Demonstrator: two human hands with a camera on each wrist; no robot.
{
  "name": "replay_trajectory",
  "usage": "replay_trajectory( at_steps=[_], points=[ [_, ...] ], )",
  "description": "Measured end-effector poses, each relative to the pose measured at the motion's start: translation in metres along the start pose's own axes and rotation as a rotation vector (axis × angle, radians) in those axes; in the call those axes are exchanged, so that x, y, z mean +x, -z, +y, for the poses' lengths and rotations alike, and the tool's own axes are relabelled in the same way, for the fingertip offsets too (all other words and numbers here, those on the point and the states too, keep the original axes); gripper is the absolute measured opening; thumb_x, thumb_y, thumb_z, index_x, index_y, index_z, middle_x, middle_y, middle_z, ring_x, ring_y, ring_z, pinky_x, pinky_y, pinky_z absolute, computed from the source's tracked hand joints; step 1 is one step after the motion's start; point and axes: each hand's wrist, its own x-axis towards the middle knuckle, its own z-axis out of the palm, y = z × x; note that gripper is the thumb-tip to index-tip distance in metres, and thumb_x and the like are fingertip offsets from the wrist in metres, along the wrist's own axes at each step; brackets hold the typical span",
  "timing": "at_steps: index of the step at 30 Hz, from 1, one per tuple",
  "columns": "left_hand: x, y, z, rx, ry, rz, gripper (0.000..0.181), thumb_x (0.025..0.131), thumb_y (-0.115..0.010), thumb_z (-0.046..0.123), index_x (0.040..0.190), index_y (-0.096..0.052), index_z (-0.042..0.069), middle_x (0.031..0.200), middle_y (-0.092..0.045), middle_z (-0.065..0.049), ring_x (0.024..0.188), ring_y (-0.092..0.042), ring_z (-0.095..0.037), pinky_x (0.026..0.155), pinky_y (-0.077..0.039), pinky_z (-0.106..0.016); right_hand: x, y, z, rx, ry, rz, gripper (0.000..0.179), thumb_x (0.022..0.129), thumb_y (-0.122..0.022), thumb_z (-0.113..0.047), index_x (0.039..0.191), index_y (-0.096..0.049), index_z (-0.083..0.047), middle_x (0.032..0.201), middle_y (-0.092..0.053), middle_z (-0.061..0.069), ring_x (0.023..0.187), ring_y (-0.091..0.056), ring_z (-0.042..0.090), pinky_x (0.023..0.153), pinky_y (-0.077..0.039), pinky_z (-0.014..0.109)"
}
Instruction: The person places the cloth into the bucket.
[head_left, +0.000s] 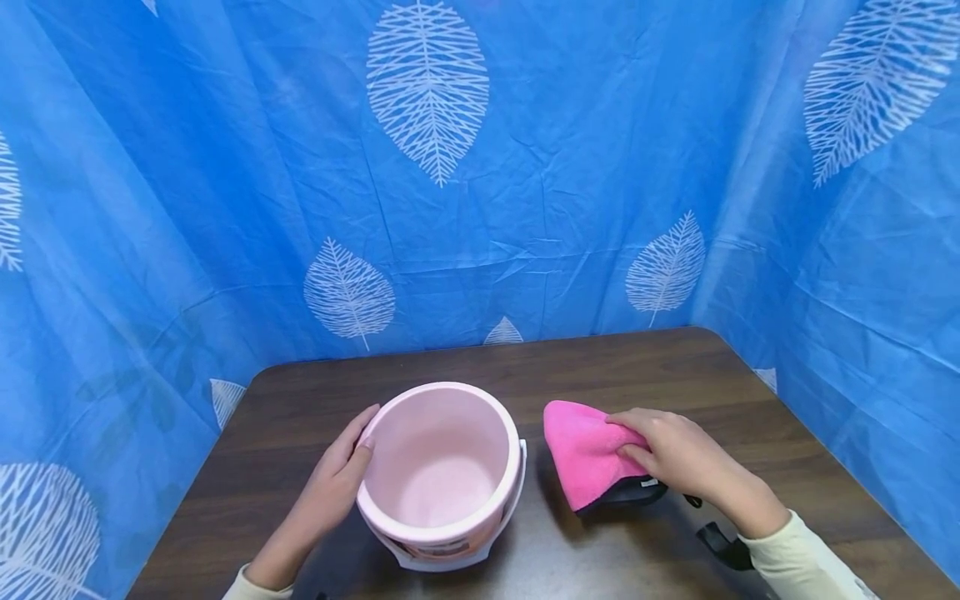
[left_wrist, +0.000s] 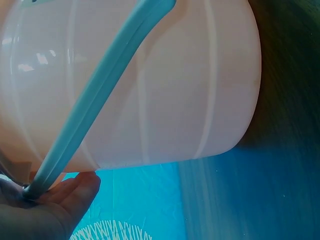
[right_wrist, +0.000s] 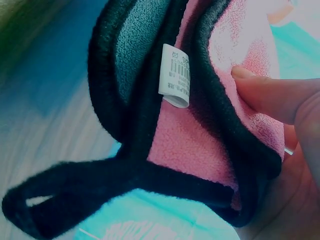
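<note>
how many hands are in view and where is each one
2: the left hand holds the rim of the pale pink bucket; to its right, the right hand pinches the bright pink cloth.

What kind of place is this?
Probably an indoor tabletop setup for household chores, perhaps a makeshift booth: blue leaf-print curtains surround a dark wood-grain table on three visible sides, and a pink bucket and pink cloth are in use.

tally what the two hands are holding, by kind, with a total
Pale pink bucket, in the left hand: 1
Pink cloth with black edging, in the right hand: 1
Total: 2
</note>
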Motion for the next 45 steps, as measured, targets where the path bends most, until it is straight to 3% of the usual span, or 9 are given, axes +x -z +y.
replay_trajectory(
  at_steps=[19,45],
  points=[
    [-0.001,0.001,-0.003,-0.006,0.002,0.001,0.049,0.109,-0.042,0.011,0.155,-0.033,-0.003,0.159,-0.035,-0.025,0.144,-0.036,-0.041,0.109,-0.034,-0.047,0.003,0.006,-0.002,-0.012,0.055,0.050,0.043,0.081,-0.084,-0.009,0.122,-0.072,-0.004,0.109,-0.074,0.009,0.098,-0.071,0.028,0.084,-0.058,0.051],
    [0.000,-0.001,-0.002,-0.005,0.015,-0.005,0.050,0.109,-0.041,0.014,0.156,-0.032,-0.001,0.159,-0.035,-0.023,0.143,-0.038,-0.041,0.106,-0.038,-0.046,0.007,0.018,-0.006,-0.020,0.051,0.064,0.046,0.079,-0.087,-0.009,0.122,-0.072,-0.004,0.110,-0.074,0.011,0.099,-0.071,0.030,0.084,-0.058,0.052]
  ],
)
